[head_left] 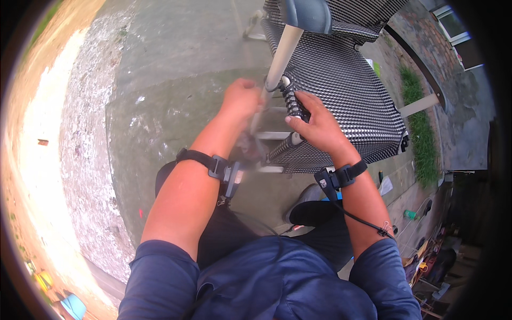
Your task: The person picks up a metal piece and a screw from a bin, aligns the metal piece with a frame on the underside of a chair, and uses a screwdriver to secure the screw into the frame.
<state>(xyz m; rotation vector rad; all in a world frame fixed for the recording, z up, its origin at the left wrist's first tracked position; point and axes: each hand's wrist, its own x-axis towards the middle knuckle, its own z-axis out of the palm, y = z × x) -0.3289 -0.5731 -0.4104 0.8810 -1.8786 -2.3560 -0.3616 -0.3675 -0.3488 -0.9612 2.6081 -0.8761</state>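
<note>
A chair-like frame with black-and-white woven seating (336, 90) and pale tubes (285, 53) fills the upper middle. My right hand (317, 122) grips a short woven-wrapped bar (293, 98) at its left edge, thumb and fingers around it. Left of that bar, my left hand (242, 98) has its fingers curled; whatever they hold is blurred, with a pale smeared shape below them. A grey-blue curved piece (306, 13) sits atop the upright tube. Both forearms wear black straps with small devices.
I am low over a concrete floor (144, 133), my dark shoe (304, 200) below the frame. A grass strip (418, 128) and brick wall (440, 48) lie right, cluttered items (442, 256) lower right. Sandy ground and a blue bucket (74, 304) are at left.
</note>
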